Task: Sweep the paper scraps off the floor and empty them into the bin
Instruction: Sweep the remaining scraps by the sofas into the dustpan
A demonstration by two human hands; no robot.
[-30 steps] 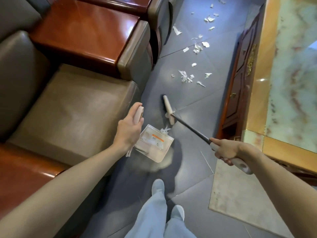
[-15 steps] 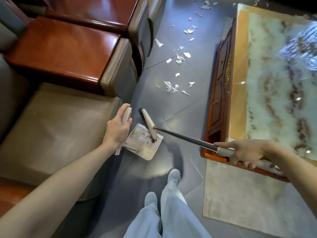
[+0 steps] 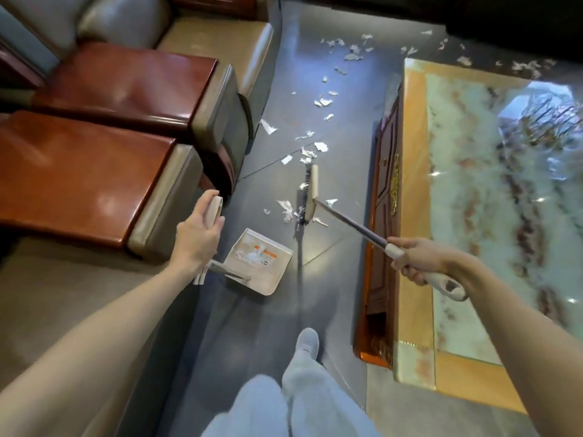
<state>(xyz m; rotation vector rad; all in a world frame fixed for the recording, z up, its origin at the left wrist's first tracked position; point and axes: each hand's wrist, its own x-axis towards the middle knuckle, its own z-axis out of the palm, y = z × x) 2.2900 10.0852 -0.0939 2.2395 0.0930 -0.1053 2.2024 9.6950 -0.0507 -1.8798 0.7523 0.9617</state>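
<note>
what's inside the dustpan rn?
The dustpan shows an orange-striped label and pale smudges, possibly scraps; too blurred to confirm. Its handle stem covers the near-left edge.

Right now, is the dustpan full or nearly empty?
Nearly empty: the dustpan is mostly bare, one small white clump by its label; scraps litter the floor.

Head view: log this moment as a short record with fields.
left hand: grips beige plastic dustpan by its handle
right hand: grips long dark-shafted broom
broom head: beige, dark bristles, among white paper scraps on dark grey tiled floor
dustpan position: nearer the person than broom head, apart from it
remaining scraps: trail runs on beside marble-topped wooden table
</note>
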